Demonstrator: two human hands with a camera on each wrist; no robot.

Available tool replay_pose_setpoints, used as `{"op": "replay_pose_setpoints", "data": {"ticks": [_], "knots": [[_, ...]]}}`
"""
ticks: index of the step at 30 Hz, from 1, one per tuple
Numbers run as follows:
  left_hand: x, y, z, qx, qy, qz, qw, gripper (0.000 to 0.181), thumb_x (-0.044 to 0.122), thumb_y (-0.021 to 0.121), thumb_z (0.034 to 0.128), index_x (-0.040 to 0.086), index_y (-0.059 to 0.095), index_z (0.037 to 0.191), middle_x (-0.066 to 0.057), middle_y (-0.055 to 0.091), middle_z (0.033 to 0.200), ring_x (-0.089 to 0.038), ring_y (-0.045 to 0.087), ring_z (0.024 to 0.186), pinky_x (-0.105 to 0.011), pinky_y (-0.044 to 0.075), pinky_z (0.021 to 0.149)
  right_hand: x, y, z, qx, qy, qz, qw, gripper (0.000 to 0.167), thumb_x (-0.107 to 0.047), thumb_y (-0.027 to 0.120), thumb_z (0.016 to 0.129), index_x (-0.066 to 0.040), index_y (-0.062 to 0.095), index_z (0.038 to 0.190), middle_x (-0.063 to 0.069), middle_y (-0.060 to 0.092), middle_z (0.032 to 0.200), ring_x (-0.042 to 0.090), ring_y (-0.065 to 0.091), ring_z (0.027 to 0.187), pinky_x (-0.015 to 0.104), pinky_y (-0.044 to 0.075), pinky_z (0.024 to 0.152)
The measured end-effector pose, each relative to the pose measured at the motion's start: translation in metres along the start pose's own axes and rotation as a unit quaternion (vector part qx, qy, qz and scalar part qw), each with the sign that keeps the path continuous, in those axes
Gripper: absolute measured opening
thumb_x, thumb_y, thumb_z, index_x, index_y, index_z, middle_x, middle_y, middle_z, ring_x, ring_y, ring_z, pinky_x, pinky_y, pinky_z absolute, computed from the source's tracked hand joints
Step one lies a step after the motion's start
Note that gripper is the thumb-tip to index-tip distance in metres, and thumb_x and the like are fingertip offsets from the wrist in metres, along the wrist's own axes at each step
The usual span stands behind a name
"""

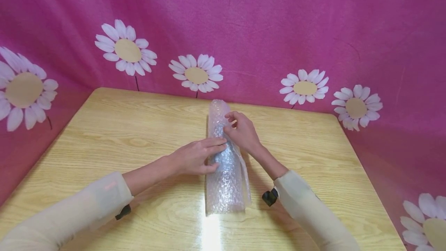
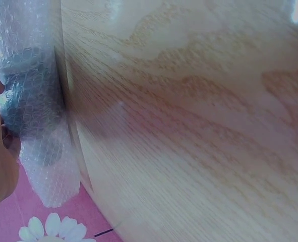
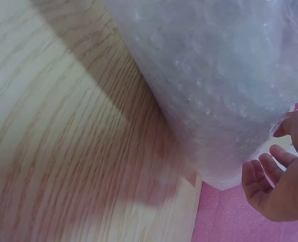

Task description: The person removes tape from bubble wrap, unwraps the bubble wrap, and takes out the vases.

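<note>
Pink daisy cloth (image 1: 251, 30) behind wood-grain desk (image 1: 139, 127). Left hand (image 1: 198, 156) laid across bubble wrap (image 1: 226, 196), fingers nearly straight. Wrap, rolled, lies lengthwise mid-desk, under hands; dark thing (image 2: 33, 101) inside, outline blurred. Right hand (image 1: 244, 129) at roll's right edge, fingers loosely curved, thumb and fingertips apart.

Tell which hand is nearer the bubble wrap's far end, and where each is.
Right. The right hand is at the right side of the bubble wrap, just short of its far end; the left hand rests on its middle, farther away.
</note>
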State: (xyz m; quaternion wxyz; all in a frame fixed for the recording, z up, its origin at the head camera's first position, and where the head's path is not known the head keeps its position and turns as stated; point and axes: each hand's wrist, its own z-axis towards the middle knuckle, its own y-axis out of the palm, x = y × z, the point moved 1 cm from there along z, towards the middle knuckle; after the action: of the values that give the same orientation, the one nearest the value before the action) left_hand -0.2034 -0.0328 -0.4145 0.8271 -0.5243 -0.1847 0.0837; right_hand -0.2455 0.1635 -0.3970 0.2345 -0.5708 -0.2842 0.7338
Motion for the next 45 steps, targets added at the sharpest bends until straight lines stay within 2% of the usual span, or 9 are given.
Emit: {"op": "replay_pose_setpoints", "data": {"ticks": [5, 13, 21, 25, 31, 34, 39, 45], "knots": [[0.0, 0.0, 0.0, 0.008, 0.004, 0.003, 1.0, 0.052, 0.022, 0.07, 0.0876, -0.005, 0.061, 0.132, -0.02, 0.056, 0.14, -0.032, 0.053, 0.129, -0.037, 0.044, 0.105, 0.001, 0.003, 0.004, 0.004, -0.006, -0.019, 0.9998, 0.039, -0.013, 0.064, 0.082, -0.005, 0.065, 0.12, 0.011, 0.064, 0.109, 0.027, 0.061, 0.097, 0.039, 0.053, 0.081], [-0.001, 0.001, 0.0, 0.004, 0.005, 0.008, 0.9999, 0.052, 0.023, 0.069, 0.0882, -0.004, 0.061, 0.133, -0.019, 0.055, 0.14, -0.031, 0.053, 0.129, -0.036, 0.044, 0.105, 0.002, 0.005, 0.008, -0.002, -0.027, -0.065, 0.9975, 0.037, -0.011, 0.061, 0.084, -0.003, 0.064, 0.12, 0.012, 0.065, 0.108, 0.026, 0.062, 0.097, 0.039, 0.054, 0.08], [-0.001, 0.0, 0.0, -0.003, 0.001, 0.012, 0.9999, 0.053, 0.024, 0.069, 0.0889, -0.004, 0.06, 0.133, -0.019, 0.053, 0.143, -0.031, 0.05, 0.132, -0.036, 0.043, 0.105, 0.0, 0.003, 0.012, -0.001, -0.073, -0.152, 0.9858, 0.029, -0.014, 0.061, 0.09, -0.001, 0.067, 0.116, 0.013, 0.066, 0.105, 0.026, 0.064, 0.09, 0.039, 0.056, 0.077], [-0.001, 0.0, 0.0, 0.0, 0.002, 0.01, 0.9999, 0.053, 0.023, 0.069, 0.0887, -0.004, 0.061, 0.133, -0.019, 0.053, 0.143, -0.031, 0.05, 0.132, -0.036, 0.044, 0.105, 0.002, 0.003, 0.014, 0.008, -0.111, -0.184, 0.9766, 0.025, -0.013, 0.061, 0.092, -0.001, 0.069, 0.112, 0.014, 0.068, 0.103, 0.026, 0.065, 0.087, 0.04, 0.056, 0.076], [-0.001, 0.001, 0.0, 0.001, 0.004, 0.011, 0.9999, 0.052, 0.023, 0.069, 0.0888, -0.004, 0.061, 0.133, -0.018, 0.053, 0.143, -0.031, 0.051, 0.131, -0.037, 0.044, 0.105, 0.003, 0.003, 0.016, 0.024, -0.182, -0.235, 0.9544, 0.017, -0.009, 0.066, 0.093, -0.001, 0.072, 0.107, 0.012, 0.069, 0.099, 0.028, 0.066, 0.09, 0.04, 0.057, 0.076], [-0.001, 0.001, 0.0, 0.0, 0.003, 0.011, 0.9999, 0.052, 0.024, 0.068, 0.0888, -0.003, 0.061, 0.133, -0.018, 0.053, 0.143, -0.03, 0.051, 0.132, -0.037, 0.043, 0.105, 0.002, 0.003, 0.016, 0.023, -0.204, -0.251, 0.946, 0.013, -0.006, 0.067, 0.092, -0.003, 0.073, 0.103, 0.009, 0.07, 0.094, 0.027, 0.067, 0.088, 0.039, 0.057, 0.073], [-0.001, 0.001, 0.0, -0.002, -0.001, 0.008, 1.0, 0.052, 0.023, 0.068, 0.0884, -0.003, 0.061, 0.133, -0.017, 0.053, 0.143, -0.03, 0.05, 0.132, -0.037, 0.043, 0.106, 0.0, 0.003, 0.016, 0.015, -0.238, -0.283, 0.9288, 0.006, -0.003, 0.065, 0.092, -0.006, 0.069, 0.089, 0.006, 0.066, 0.082, 0.025, 0.064, 0.076, 0.038, 0.056, 0.062], [-0.001, 0.001, 0.0, 0.001, 0.004, 0.011, 0.9999, 0.053, 0.023, 0.069, 0.088, -0.004, 0.061, 0.133, -0.018, 0.054, 0.142, -0.031, 0.051, 0.132, -0.038, 0.042, 0.107, 0.001, 0.003, 0.016, 0.026, -0.278, -0.303, 0.9114, 0.006, 0.001, 0.066, 0.089, -0.005, 0.066, 0.086, 0.009, 0.068, 0.083, 0.026, 0.065, 0.073, 0.038, 0.056, 0.06]]}}
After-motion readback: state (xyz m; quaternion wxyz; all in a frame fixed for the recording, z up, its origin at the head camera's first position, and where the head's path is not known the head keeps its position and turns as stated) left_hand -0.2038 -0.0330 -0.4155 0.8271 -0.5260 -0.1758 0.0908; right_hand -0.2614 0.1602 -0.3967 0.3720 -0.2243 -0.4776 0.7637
